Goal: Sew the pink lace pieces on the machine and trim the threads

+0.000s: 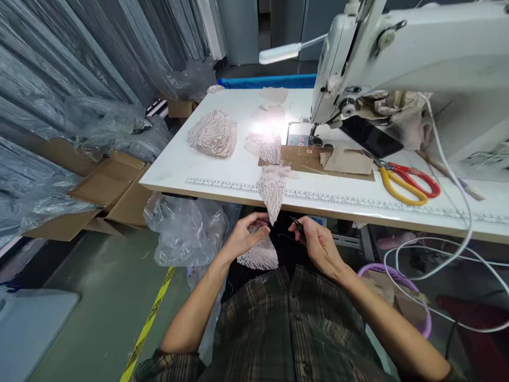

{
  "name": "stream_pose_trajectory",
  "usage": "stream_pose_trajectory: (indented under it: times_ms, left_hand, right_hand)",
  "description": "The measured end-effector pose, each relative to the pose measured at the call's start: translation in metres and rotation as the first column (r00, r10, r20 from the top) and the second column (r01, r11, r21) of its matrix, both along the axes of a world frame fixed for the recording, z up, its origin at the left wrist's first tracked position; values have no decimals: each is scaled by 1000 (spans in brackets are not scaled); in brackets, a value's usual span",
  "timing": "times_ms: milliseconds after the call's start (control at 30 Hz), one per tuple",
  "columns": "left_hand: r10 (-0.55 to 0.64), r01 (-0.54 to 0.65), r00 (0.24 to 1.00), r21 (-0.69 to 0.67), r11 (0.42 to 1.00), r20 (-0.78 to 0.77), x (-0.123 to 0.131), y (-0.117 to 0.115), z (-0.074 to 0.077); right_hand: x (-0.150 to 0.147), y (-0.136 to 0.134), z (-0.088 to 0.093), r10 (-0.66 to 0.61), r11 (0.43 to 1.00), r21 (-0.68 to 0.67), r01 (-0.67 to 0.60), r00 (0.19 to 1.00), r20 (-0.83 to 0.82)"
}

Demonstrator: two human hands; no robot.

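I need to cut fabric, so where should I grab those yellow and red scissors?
Take the scissors by the handle loops, coming from the right: they lie flat with loops pointing right and blades pointing left toward the sewing machine.

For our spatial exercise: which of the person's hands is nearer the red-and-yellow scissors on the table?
Right. The right hand, holding a small dark tool, sits below the table edge, down-left of the scissors; the left hand, holding lace, is farther left.
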State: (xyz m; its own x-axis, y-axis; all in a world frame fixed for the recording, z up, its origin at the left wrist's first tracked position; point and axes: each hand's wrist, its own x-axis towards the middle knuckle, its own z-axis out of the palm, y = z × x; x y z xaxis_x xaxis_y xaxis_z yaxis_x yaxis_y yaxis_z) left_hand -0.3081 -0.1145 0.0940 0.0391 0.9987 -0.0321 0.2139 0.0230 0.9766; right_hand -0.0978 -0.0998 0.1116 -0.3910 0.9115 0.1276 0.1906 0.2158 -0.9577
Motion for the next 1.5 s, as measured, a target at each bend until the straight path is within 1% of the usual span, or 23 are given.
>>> stream_pose_trajectory:
  times_ms: [67,133,167,200,267,333,433,533,633,733,833,867,933,1000,1033,1067,1100,1167,1200,1267,1333,1433,1500]
  left_hand:
    - [2,0,995,-12,1000,98,11,-2,19]
    - [12,-14,998,29,999,58,19,-7,31]
    - [-33,34,999,56,998,-1,21,-11,34]
    - [-125,131,989,72,989,-76,21,-15,35]
    - [-352,371,907,43,928,-233,17,-28,32]
    - [-461,486,811,-24,874,-359,8,-43,28]
    - [-408,419,773,-90,903,-485,-5,-61,27]
    - [-366,357,776,-121,926,-514,-10,-72,31]
    - [-366,357,782,-117,927,-505,-4,-78,32]
    - [-380,384,785,-97,918,-490,8,-83,29]
    - [-427,433,779,-99,896,-459,14,-81,25]
    - [-410,416,794,-90,905,-448,14,-77,25]
    - [-276,297,866,-15,955,-416,9,-65,24]
    - [-119,153,943,87,984,-311,3,-48,22]
    - [-111,137,969,106,985,-220,2,-39,21]
    - [-149,160,983,103,982,-106,1,-31,19]
    - [-214,212,977,88,973,15,2,-24,18]
    - [-328,322,914,66,944,238,7,-15,14]
    - [-356,357,876,60,932,324,10,-14,12]
    - [-346,367,834,37,930,430,14,-16,10]
    - [-265,310,854,-28,950,447,15,-21,11]
    - [-110,168,929,-136,976,354,12,-31,14]
    - [-53,109,956,-178,978,290,10,-35,18]
  right_hand:
    - [1,1,3,-29,1000,-5,29,997,-65]
    - [3,2,8,-64,998,-12,63,990,-127]
    - [4,2,10,-91,996,-17,89,984,-155]
    - [6,2,12,-121,993,-23,119,976,-182]
    - [10,3,16,-176,984,-35,172,957,-230]
    - [14,4,18,-200,980,-46,195,943,-265]
    - [14,5,16,-172,985,-67,160,947,-272]
    - [8,1,8,-146,988,-69,136,971,-188]
    - [-1,-10,-4,-181,979,-109,172,980,-79]
    - [-10,-22,-18,-152,968,-215,132,985,-82]
    - [-17,-28,-26,-139,958,-272,94,979,-149]
    - [-18,-30,-26,-146,959,-267,97,975,-168]
    - [-17,-32,-24,-138,970,-226,94,972,-189]
    - [-15,-35,-19,-70,985,-170,40,982,-175]
    - [-13,-37,-16,-14,989,-146,-10,987,-160]
    - [-12,-40,-14,46,990,-124,-64,988,-148]
    - [-10,-42,-11,103,988,-103,-118,985,-139]
    - [-6,-47,-7,195,977,-57,-204,972,-133]
    - [-4,-48,-5,218,974,-35,-225,967,-129]
    - [0,-47,-2,222,975,-5,-224,969,-109]
    - [5,-42,-1,199,980,4,-199,978,-58]
    - [10,-30,-2,187,982,-21,-187,981,47]
    - [10,-22,-4,184,983,-36,-181,976,113]
